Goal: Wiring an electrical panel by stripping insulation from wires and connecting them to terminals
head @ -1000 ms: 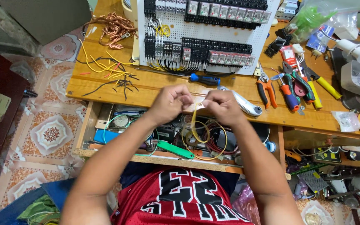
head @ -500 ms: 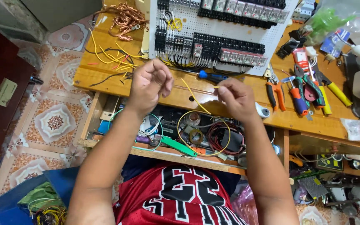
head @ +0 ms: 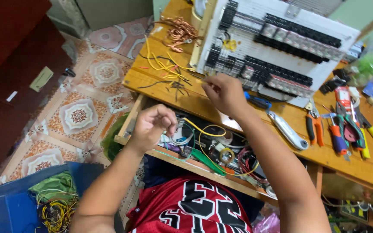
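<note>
Since half a second ago, both hands drew apart. Wooden workbench (head: 203,108) over patterned floor tiles. Left hand (head: 152,125) pinches the yellow wire (head: 201,129) above the drawer; right hand (head: 223,92), fingers closed, reaches the white panel (head: 277,47).

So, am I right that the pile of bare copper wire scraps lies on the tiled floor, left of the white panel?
Not quite: the head view shows the copper wire scraps lying on the wooden workbench, left of the white panel, not on the tiled floor.
</note>
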